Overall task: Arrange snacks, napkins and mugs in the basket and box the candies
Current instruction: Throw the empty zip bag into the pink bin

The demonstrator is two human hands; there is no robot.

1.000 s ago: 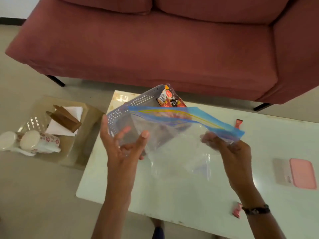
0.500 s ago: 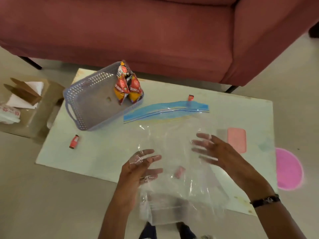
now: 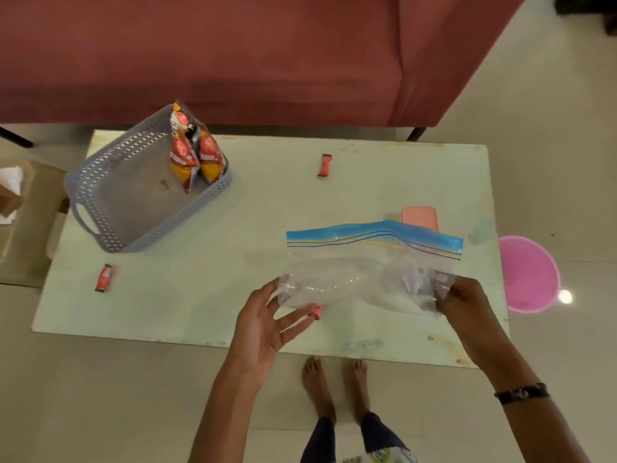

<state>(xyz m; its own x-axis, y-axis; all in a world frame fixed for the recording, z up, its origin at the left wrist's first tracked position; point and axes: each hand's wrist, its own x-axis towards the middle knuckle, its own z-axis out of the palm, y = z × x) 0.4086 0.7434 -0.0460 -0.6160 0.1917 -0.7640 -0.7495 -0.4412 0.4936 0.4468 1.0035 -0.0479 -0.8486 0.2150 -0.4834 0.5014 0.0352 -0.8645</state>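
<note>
Head view. We stand at the near edge of the bench (image 3: 233,295) and look down on it. Our right hand (image 3: 462,300) pinches the near right corner of a clear zip bag (image 3: 360,279), its fingers curled round the film. Our left hand (image 3: 267,320) is wide, its fingers straight and spread, at the near left corner of the bag; we cannot tell whether it touches the film. The bag lies across the right half of the bench, its long axis running left to right and its blue seal strip on the far side.

The task's items lie as follows. One candy (image 3: 315,311) sits at the near left corner of the bag, just beside the fingertips of our left hand. A second candy (image 3: 325,165) lies far of the bag, near the middle of the bench. A third candy (image 3: 104,278) lies well to the left, near the basket (image 3: 110,182), which holds snack packets (image 3: 193,152) upright against its far right wall. A pink box (image 3: 420,219) lies flat just beyond the seal strip.

We judge that boxing the candies comes next. The left hand is the nearer one to the closest candy, while the box lies to the far right, beyond the bag.
</note>
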